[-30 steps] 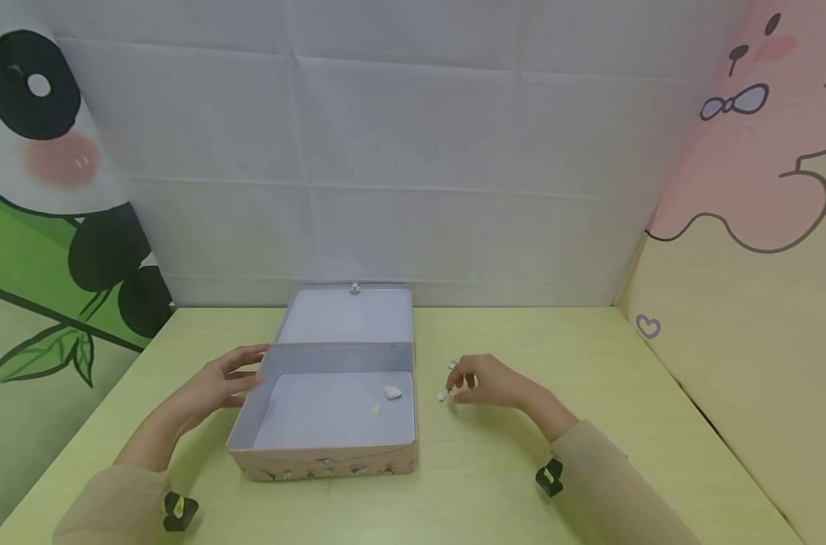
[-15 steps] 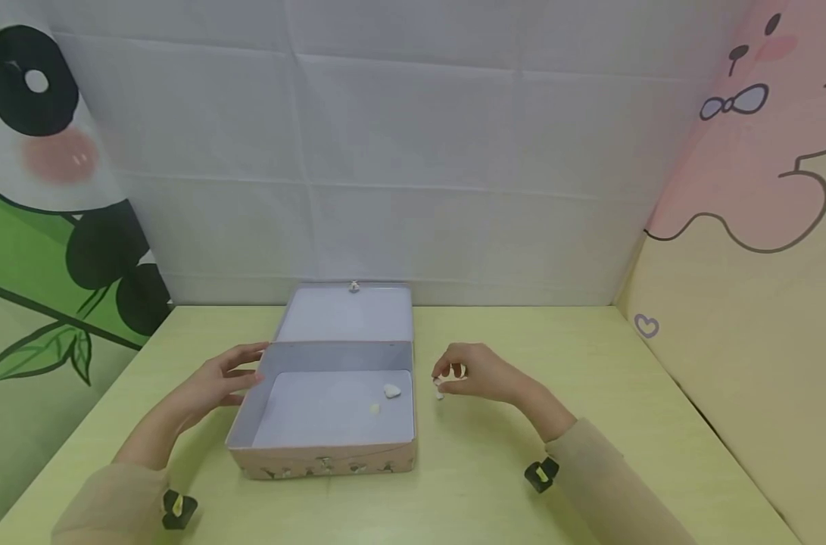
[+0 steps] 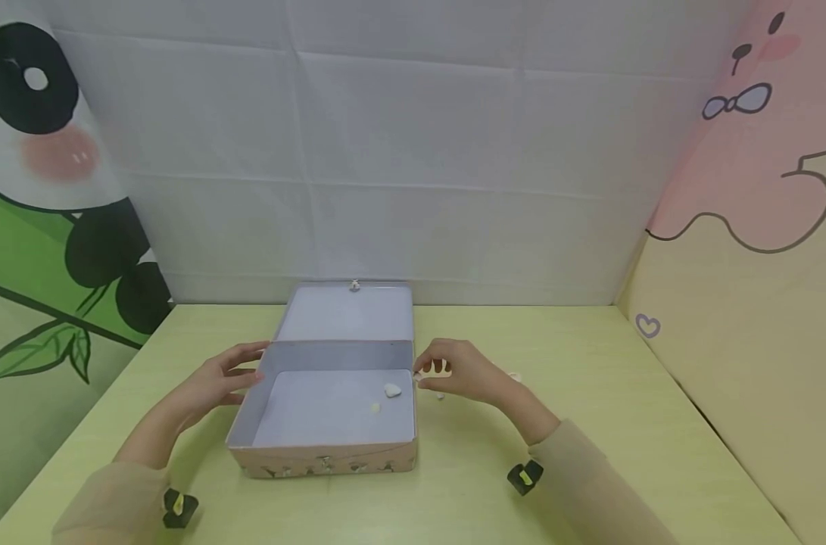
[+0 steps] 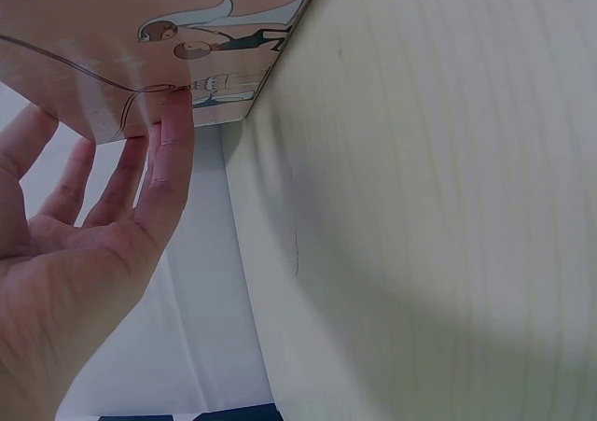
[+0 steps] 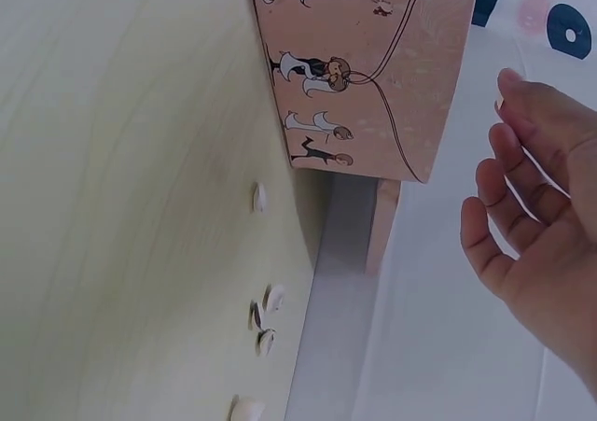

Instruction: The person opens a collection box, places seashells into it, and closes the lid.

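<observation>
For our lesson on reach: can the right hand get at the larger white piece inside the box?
Probably yes: the lid is open and nothing covers the larger white piece. The right hand, beside the box, seems to pinch a small pale piece, which may need releasing first.

Salmon-pink box (image 3: pixel 297 458), pale lavender inside

Its print (image 5: pixel 322 71) mixes black-and-white figures with thin dark loops. The shell-like pieces (image 5: pixel 259 198) are off-white, the tabletop (image 3: pixel 562 352) grained pale yellow, the sleeves (image 3: pixel 113 496) beige. The cloth (image 3: pixel 399 151) is light grey; the left wall (image 3: pixel 17 250) shows green, black and white, the right wall (image 3: pixel 740 189) pink and cream, dark-outlined.
</observation>
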Demonstrator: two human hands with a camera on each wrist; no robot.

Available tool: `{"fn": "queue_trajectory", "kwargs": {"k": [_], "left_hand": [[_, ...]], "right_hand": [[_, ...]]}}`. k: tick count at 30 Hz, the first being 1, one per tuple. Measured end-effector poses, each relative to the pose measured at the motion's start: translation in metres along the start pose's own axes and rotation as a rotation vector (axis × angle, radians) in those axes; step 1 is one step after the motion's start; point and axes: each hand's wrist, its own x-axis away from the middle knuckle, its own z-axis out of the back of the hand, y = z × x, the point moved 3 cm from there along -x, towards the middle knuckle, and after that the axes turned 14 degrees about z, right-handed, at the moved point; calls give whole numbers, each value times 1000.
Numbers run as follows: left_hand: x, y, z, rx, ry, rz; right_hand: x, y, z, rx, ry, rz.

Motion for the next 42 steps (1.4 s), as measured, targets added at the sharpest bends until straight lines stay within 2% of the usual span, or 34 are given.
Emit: {"fn": "queue_trajectory", "kwargs": {"k": [12,23,35,42], "left_hand": [[-2,-3,1,4,4,-5],[-1,-2,0,21,3,-3],[2,-1,1,19,7,-3],[4,1,1,19,6,0]], "right_hand": [[-13,2,-17,0,-19,-9],[-15,3,-29,-10,8,19],[-15,2,-29,0,10,24],[-11,-3,-16,23,36,-5]]}}
